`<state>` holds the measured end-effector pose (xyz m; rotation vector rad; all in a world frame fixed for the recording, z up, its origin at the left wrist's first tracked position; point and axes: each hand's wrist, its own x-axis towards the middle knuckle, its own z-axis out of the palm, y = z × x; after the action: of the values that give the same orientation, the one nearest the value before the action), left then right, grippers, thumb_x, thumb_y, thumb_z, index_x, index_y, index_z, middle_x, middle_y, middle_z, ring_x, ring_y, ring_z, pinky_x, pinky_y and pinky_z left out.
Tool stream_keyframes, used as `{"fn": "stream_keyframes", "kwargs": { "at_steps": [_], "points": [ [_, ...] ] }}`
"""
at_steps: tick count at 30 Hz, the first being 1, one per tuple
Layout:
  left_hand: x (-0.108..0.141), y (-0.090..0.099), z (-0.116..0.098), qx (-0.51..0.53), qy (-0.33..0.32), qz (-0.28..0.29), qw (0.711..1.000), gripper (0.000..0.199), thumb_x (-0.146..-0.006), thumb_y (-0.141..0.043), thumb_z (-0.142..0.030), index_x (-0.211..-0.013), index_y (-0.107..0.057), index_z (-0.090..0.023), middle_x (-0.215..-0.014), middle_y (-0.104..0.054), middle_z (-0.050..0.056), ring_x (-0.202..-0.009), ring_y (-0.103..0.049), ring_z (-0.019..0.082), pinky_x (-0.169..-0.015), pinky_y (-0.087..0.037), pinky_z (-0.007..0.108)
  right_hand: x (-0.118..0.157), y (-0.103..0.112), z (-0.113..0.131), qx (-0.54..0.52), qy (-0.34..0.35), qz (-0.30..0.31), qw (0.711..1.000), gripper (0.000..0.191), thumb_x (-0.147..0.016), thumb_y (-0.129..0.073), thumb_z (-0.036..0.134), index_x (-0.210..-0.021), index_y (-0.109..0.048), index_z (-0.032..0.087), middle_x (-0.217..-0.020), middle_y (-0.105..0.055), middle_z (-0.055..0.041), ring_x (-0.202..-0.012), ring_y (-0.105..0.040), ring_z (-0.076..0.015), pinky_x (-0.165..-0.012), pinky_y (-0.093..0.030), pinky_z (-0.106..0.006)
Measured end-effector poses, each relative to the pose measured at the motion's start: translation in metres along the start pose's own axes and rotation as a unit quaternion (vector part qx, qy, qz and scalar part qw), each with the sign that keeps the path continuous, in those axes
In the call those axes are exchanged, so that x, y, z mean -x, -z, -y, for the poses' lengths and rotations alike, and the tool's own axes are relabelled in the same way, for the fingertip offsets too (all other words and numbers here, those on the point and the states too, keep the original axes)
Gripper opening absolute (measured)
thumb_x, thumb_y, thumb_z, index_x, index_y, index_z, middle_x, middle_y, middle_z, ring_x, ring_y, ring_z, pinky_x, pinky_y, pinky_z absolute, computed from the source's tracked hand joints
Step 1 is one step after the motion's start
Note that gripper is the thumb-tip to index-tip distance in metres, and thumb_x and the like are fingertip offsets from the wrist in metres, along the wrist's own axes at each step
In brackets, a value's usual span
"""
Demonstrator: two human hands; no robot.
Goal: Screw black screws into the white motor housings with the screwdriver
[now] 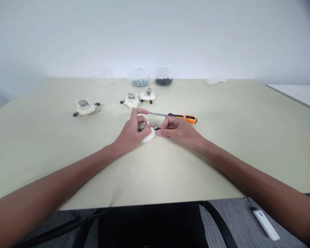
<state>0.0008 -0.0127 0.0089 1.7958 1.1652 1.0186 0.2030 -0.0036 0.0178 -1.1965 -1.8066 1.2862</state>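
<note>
My left hand (134, 129) is closed around a white plastic motor housing (149, 137) resting on the table, with its metal motor showing between the fingers. On the right side of that housing, my right hand (174, 130) pinches a small black piece (156, 128) between thumb and fingers; whether it is fixed to the housing I cannot tell. Just behind my hands lies a screwdriver (183, 117) with an orange and black handle, its shaft pointing left past my left index fingertip.
Similar white housings with motors and black end pieces sit at the left (85, 107) and centre back. Along the wall stand clear bowls, one with silver screws (140, 83), another with black pieces (164, 81). A white flat item (215, 81) lies back right. The table's front edge is near.
</note>
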Motion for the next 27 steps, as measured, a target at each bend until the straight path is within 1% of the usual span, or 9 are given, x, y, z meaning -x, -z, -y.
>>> {"fn": "stream_keyframes", "kwargs": {
  "at_steps": [2, 5, 8, 11, 14, 17, 19, 23, 27],
  "points": [
    [0.0, -0.001, 0.001, -0.02, -0.004, -0.002, 1.0, 0.036, -0.087, -0.05, -0.024, -0.12, -0.035, -0.023, -0.089, -0.062, 0.0, -0.074, -0.059, 0.013, -0.068, -0.042, 0.027, 0.003, -0.003, 0.002, 0.076, 0.026, -0.029, 0.996, 0.027, -0.076, -0.07, 0.039, -0.073, -0.054, 0.018, -0.069, -0.058, 0.0014, -0.064, -0.051, -0.0104, -0.057, -0.037, -0.026],
    [0.001, -0.003, 0.001, -0.037, -0.018, 0.002, 0.999, 0.036, -0.088, -0.05, -0.025, -0.12, -0.035, -0.022, -0.091, -0.063, 0.001, -0.077, -0.059, 0.014, -0.072, -0.042, 0.029, 0.005, -0.007, 0.002, 0.136, 0.063, -0.053, 0.987, 0.023, -0.081, -0.064, 0.04, -0.077, -0.055, 0.019, -0.076, -0.06, -0.001, -0.069, -0.054, -0.0128, -0.062, -0.042, -0.029],
    [0.002, -0.003, 0.001, -0.04, -0.012, -0.005, 0.999, 0.035, -0.089, -0.052, -0.031, -0.119, -0.037, -0.023, -0.102, -0.063, 0.004, -0.078, -0.058, 0.015, -0.071, -0.042, 0.029, 0.007, -0.008, 0.002, 0.143, 0.078, -0.088, 0.983, 0.019, -0.084, -0.061, 0.037, -0.079, -0.054, 0.019, -0.079, -0.062, -0.002, -0.069, -0.055, -0.0132, -0.062, -0.044, -0.029],
    [0.002, -0.002, 0.003, -0.044, 0.011, -0.044, 0.998, 0.038, -0.088, -0.056, -0.04, -0.118, -0.041, -0.023, -0.115, -0.057, 0.007, -0.085, -0.058, 0.017, -0.069, -0.043, 0.03, 0.009, -0.009, 0.002, 0.149, 0.103, -0.127, 0.975, 0.018, -0.084, -0.061, 0.034, -0.079, -0.053, 0.019, -0.078, -0.06, -0.0015, -0.068, -0.054, -0.0126, -0.062, -0.045, -0.029],
    [0.003, 0.0, 0.005, -0.072, 0.037, -0.063, 0.995, 0.039, -0.088, -0.056, -0.05, -0.113, -0.048, -0.021, -0.108, -0.058, 0.008, -0.085, -0.056, 0.019, -0.067, -0.042, 0.031, 0.011, -0.009, 0.004, 0.146, 0.127, -0.149, 0.97, 0.017, -0.084, -0.061, 0.033, -0.081, -0.051, 0.019, -0.078, -0.06, -0.0013, -0.069, -0.055, -0.0124, -0.064, -0.046, -0.029],
    [0.003, 0.002, 0.002, -0.12, 0.055, -0.036, 0.991, 0.039, -0.09, -0.048, -0.057, -0.1, -0.055, -0.021, -0.091, -0.061, 0.006, -0.081, -0.055, 0.021, -0.066, -0.039, 0.033, 0.012, -0.008, 0.006, 0.143, 0.15, -0.147, 0.967, 0.017, -0.086, -0.06, 0.034, -0.082, -0.053, 0.019, -0.079, -0.06, -0.001, -0.071, -0.056, -0.012, -0.065, -0.046, -0.028],
    [0.003, 0.004, -0.001, -0.148, 0.05, -0.011, 0.988, 0.042, -0.091, -0.042, -0.059, -0.092, -0.057, -0.02, -0.086, -0.061, 0.005, -0.082, -0.054, 0.022, -0.068, -0.038, 0.033, 0.014, -0.008, 0.007, 0.138, 0.161, -0.14, 0.967, 0.016, -0.087, -0.06, 0.034, -0.083, -0.055, 0.02, -0.081, -0.06, -0.0013, -0.074, -0.056, -0.0122, -0.065, -0.045, -0.028],
    [0.002, 0.006, -0.002, -0.128, 0.024, 0.055, 0.99, 0.041, -0.094, -0.037, -0.057, -0.093, -0.056, -0.022, -0.084, -0.06, 0.004, -0.082, -0.053, 0.021, -0.069, -0.039, 0.033, 0.015, -0.008, 0.009, 0.074, 0.137, -0.137, 0.978, 0.017, -0.087, -0.06, 0.037, -0.086, -0.057, 0.02, -0.085, -0.062, -0.0019, -0.078, -0.058, -0.0132, -0.068, -0.045, -0.028],
    [0.003, 0.007, 0.002, -0.117, -0.017, 0.117, 0.986, 0.033, -0.09, -0.049, -0.053, -0.096, -0.055, -0.021, -0.093, -0.058, 0.005, -0.086, -0.053, 0.021, -0.069, -0.041, 0.032, 0.014, -0.006, 0.01, 0.004, 0.103, -0.15, 0.983, 0.017, -0.084, -0.063, 0.036, -0.086, -0.058, 0.019, -0.085, -0.063, -0.0018, -0.078, -0.057, -0.0128, -0.069, -0.045, -0.027]
  ]
}}
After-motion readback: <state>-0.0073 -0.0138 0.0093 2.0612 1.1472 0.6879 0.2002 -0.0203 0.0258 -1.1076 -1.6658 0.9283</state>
